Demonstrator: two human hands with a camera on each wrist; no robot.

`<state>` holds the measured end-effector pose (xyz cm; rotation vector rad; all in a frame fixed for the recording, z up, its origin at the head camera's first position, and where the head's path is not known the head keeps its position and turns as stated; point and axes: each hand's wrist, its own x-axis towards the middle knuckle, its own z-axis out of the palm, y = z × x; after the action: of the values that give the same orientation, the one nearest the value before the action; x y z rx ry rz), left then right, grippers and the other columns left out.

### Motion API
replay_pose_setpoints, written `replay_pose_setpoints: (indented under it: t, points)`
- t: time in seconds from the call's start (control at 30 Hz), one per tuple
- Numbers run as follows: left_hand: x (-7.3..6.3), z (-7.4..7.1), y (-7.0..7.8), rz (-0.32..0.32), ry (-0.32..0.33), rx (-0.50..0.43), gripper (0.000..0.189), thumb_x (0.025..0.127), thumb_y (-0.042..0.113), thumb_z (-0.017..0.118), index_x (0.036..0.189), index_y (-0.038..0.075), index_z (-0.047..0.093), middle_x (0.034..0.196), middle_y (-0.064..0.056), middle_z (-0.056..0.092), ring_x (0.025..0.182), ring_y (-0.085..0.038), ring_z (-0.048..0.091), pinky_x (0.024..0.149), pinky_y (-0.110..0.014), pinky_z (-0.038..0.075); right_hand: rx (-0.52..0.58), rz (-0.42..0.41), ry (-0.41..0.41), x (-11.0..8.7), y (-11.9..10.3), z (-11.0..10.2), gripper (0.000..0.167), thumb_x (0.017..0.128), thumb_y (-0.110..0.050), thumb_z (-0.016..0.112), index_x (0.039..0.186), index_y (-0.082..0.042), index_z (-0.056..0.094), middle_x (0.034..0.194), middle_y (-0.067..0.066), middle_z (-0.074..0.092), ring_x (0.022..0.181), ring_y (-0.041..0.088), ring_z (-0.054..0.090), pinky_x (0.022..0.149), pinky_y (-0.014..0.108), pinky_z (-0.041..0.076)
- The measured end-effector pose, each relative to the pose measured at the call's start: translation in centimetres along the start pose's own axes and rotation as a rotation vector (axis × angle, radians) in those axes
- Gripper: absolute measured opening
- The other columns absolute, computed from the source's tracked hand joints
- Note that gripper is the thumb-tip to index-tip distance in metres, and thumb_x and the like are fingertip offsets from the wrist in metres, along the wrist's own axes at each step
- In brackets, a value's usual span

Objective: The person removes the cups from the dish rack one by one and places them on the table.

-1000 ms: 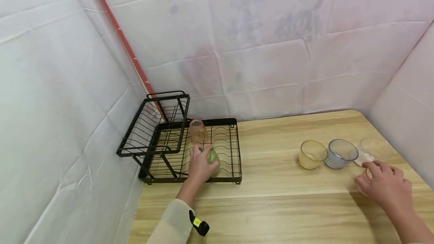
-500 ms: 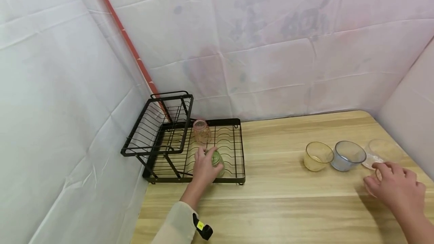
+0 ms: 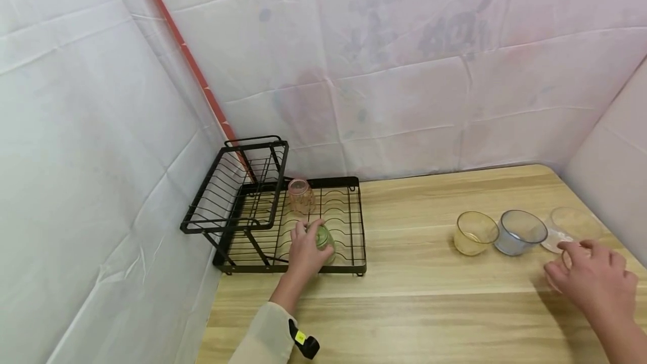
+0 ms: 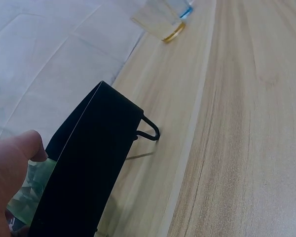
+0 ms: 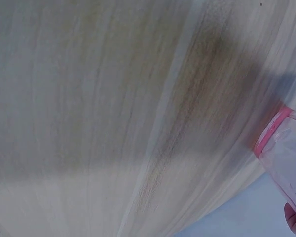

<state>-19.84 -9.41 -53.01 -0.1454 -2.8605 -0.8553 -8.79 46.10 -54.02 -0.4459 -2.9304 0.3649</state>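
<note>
In the head view my left hand (image 3: 305, 251) grips a green glass (image 3: 323, 237), which sits upside down in the lower tier of a black dish rack (image 3: 362, 229). The left wrist view has the thumb against this faceted green glass (image 4: 33, 190), partly hidden behind the rack's side wall. At the far right my right hand (image 3: 596, 282) holds a clear glass bowl with a pink base (image 5: 286, 148), mostly covered by the hand in the head view. Beside it stand a yellow glass bowl (image 3: 470, 240), a blue one and a colourless one (image 3: 573, 223).
An upturned pink glass (image 3: 301, 198) stands behind the green one on the rack. The rack's raised upper tier (image 3: 235, 184) overhangs its left part. The wooden table (image 3: 404, 296) ends against white cloth walls (image 3: 394, 100) at the back and sides.
The head view has shifted slightly, so everything appears a little further right than a second ago. Both hands stay on the same glass and bowl, with no clear movement.
</note>
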Motion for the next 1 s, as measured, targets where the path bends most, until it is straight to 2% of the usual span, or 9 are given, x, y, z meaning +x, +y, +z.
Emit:
replay_pose_setpoints:
  t: [0.17,0.33,0.57,0.7,0.83,0.93,1.0]
  points:
    - [0.1,-0.1,0.2,-0.004,-0.009,-0.013,0.067,0.073,0.029,0.078,0.135,0.034,0.054,0.135,-0.012,0.043,0.116,-0.031,0.044,0.071,-0.043,0.05,0.007,0.025,0.0,0.2,0.3,-0.1,0.058,0.088,-0.034,0.054,0.138,-0.009,0.041,0.141,0.037,0.021,0.116,0.067,0.021,0.074,0.074,0.026]
    - [0.0,-0.2,0.3,-0.015,-0.02,-0.019,0.068,0.072,0.028,0.078,0.135,0.034,0.054,0.137,-0.013,0.043,0.117,-0.031,0.043,0.07,-0.042,0.05,0.02,0.019,0.017,0.1,0.4,0.0,0.068,0.086,-0.034,0.059,0.144,-0.007,0.036,0.142,0.039,0.021,0.116,0.067,0.022,0.076,0.076,0.025]
    - [-0.1,-0.2,0.3,-0.006,-0.01,-0.016,0.067,0.073,0.028,0.079,0.135,0.033,0.054,0.136,-0.013,0.044,0.117,-0.031,0.043,0.07,-0.042,0.051,0.03,0.013,0.044,0.2,0.4,0.1,0.065,0.084,-0.03,0.06,0.14,-0.004,0.039,0.141,0.039,0.023,0.12,0.062,0.024,0.085,0.077,0.02]
    - [0.0,-0.4,0.3,0.004,-0.012,-0.024,0.068,0.072,0.027,0.08,0.135,0.033,0.055,0.135,-0.012,0.045,0.116,-0.031,0.044,0.069,-0.042,0.052,0.022,0.004,0.069,0.1,0.1,0.0,0.064,0.085,-0.041,0.064,0.134,-0.004,0.044,0.14,0.038,0.026,0.118,0.062,0.025,0.087,0.078,0.018]
    - [-0.1,-0.8,0.2,0.018,-0.022,-0.023,0.069,0.071,0.027,0.081,0.135,0.034,0.056,0.132,-0.008,0.046,0.113,-0.028,0.046,0.069,-0.041,0.051,0.036,0.002,0.079,-0.2,-0.1,-0.1,0.067,0.087,-0.055,0.061,0.128,-0.003,0.049,0.142,0.036,0.025,0.12,0.064,0.022,0.093,0.08,0.012]
    - [-0.2,-1.2,0.0,0.012,-0.027,-0.042,0.067,0.072,0.027,0.08,0.134,0.035,0.057,0.132,-0.006,0.047,0.112,-0.026,0.048,0.07,-0.038,0.048,0.067,-0.003,0.094,-0.4,-0.3,-0.2,0.065,0.089,-0.055,0.058,0.129,-0.004,0.05,0.147,0.034,0.023,0.126,0.063,0.02,0.097,0.08,0.007]
    - [-0.3,-1.7,-0.2,-0.002,-0.032,-0.089,0.066,0.074,0.026,0.08,0.134,0.035,0.057,0.134,-0.006,0.047,0.112,-0.026,0.05,0.068,-0.037,0.047,0.088,-0.009,0.116,-0.6,-0.5,-0.3,0.064,0.089,-0.053,0.059,0.129,-0.004,0.051,0.149,0.033,0.024,0.127,0.061,0.02,0.098,0.079,0.007]
